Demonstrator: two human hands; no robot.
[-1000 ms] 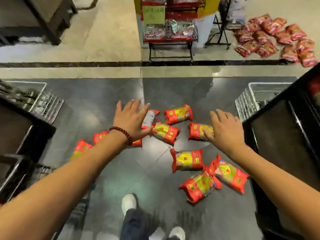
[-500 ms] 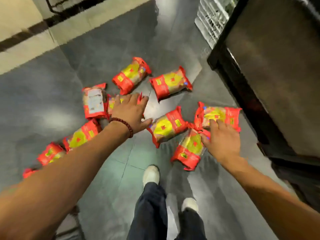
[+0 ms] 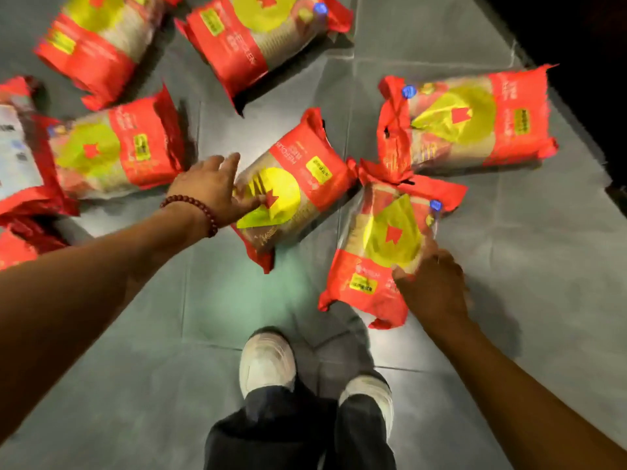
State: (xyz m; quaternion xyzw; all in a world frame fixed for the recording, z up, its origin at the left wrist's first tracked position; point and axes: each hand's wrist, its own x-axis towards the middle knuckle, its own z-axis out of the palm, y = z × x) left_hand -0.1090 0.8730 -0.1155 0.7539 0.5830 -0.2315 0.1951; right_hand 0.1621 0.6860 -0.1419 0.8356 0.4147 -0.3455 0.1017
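Observation:
Several red-and-yellow food packets lie scattered on the grey tiled floor (image 3: 526, 266). My left hand (image 3: 213, 188), with a bead bracelet on its wrist, lies over the left end of the middle packet (image 3: 305, 178). Its fingers are stretched out and its thumb rests on the yellow circle. My right hand (image 3: 432, 288) grips the lower right edge of the near-right packet (image 3: 380, 245), thumb on the packet's face and fingers down along its side. That packet's top end overlaps another packet (image 3: 475, 120) lying behind it.
More packets lie to the left (image 3: 115, 147), at top centre (image 3: 261, 35) and top left (image 3: 95, 39); one at far left (image 3: 17, 157) shows a white label. My two white shoes (image 3: 266, 361) stand just below the packets. A dark fixture (image 3: 593, 45) fills the right edge.
The view has dropped much closer to the floor. Both hands have come down from above the packets onto them, the left on the middle packet, the right on the near-right one.

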